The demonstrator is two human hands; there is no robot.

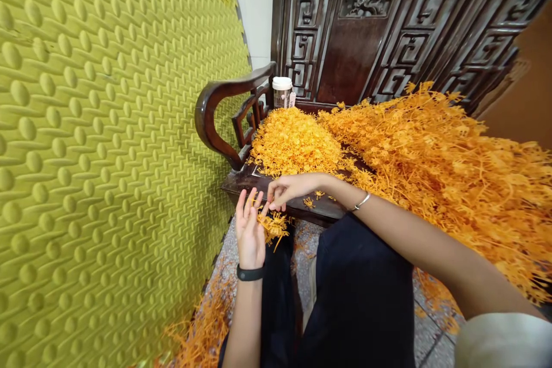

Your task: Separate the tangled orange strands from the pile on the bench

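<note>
My left hand (pixel 250 236), with a dark band at the wrist, is raised in front of the bench seat (pixel 297 204). Its fingers are partly spread, and a small bunch of orange plastic flower pieces (pixel 275 226) hangs from between them on the right side. My right hand (pixel 291 188) reaches across from the right, wearing a silver bangle. Its thumb and fingers are pinched together by the left fingertips, just above the bunch; what they hold is too small to make out. Behind the hands, a heap of loose orange flower pieces (pixel 299 141) lies on the seat.
A large pile of long orange plastic stems (pixel 431 144) covers the right side. A lidded cup (pixel 282 92) stands behind the heap, beside the curved wooden armrest (pixel 211 109). Yellow-green textured matting (pixel 107 126) lines the left. Orange scraps (pixel 207 319) lie on the floor.
</note>
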